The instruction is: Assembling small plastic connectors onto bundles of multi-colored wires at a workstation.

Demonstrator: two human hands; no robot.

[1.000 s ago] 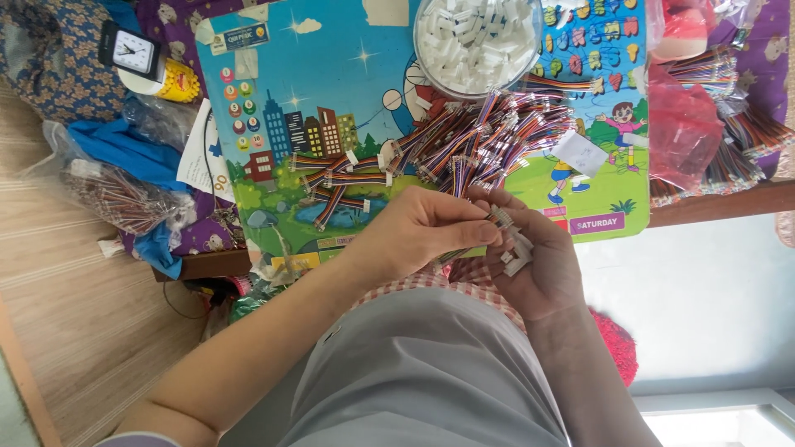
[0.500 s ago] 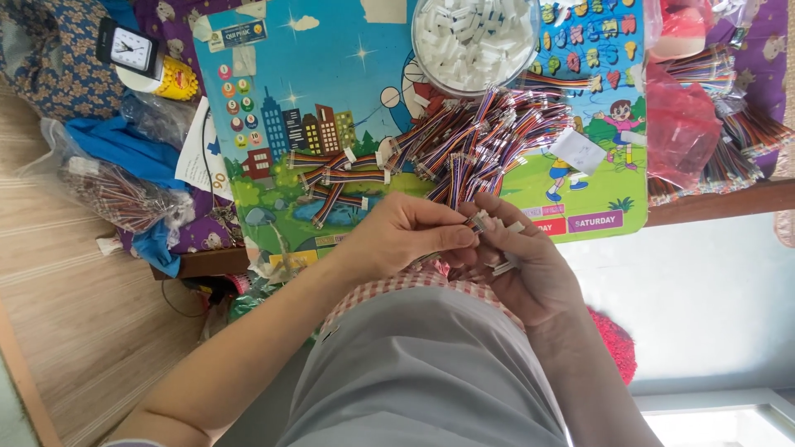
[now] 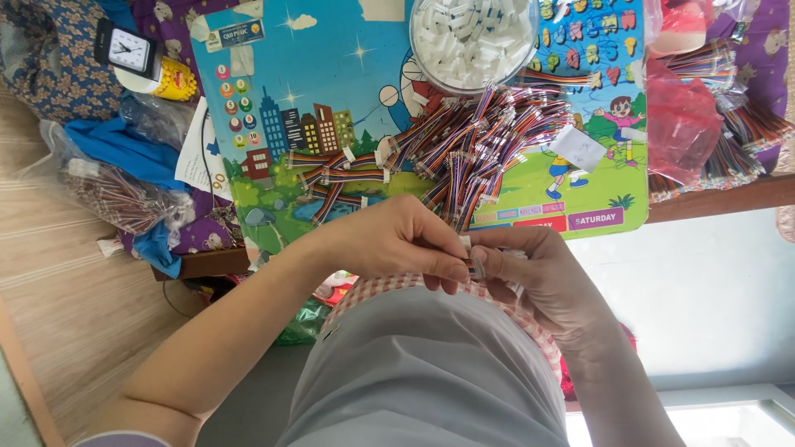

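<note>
My left hand [image 3: 397, 242] and my right hand [image 3: 542, 277] meet fingertip to fingertip above my lap. Between them they pinch a small white connector with short coloured wires [image 3: 474, 263]; most of it is hidden by the fingers. Just beyond the hands a pile of multicoloured ribbon wire pieces [image 3: 480, 141] lies on a colourful cartoon mat [image 3: 331, 83]. A clear round bowl of white plastic connectors [image 3: 474, 37] stands at the mat's far edge.
A small black clock [image 3: 126, 51] on a yellow object sits at the far left, near blue cloth [image 3: 116, 149] and a clear bag of parts [image 3: 116, 197]. Red plastic bags [image 3: 683, 124] and more wire bundles [image 3: 737, 132] lie at the right. A wooden table edge [image 3: 729, 194] runs there.
The white connector showed below my right fingers a second ago; now both hands have closed together over it. The view has shifted slightly.
</note>
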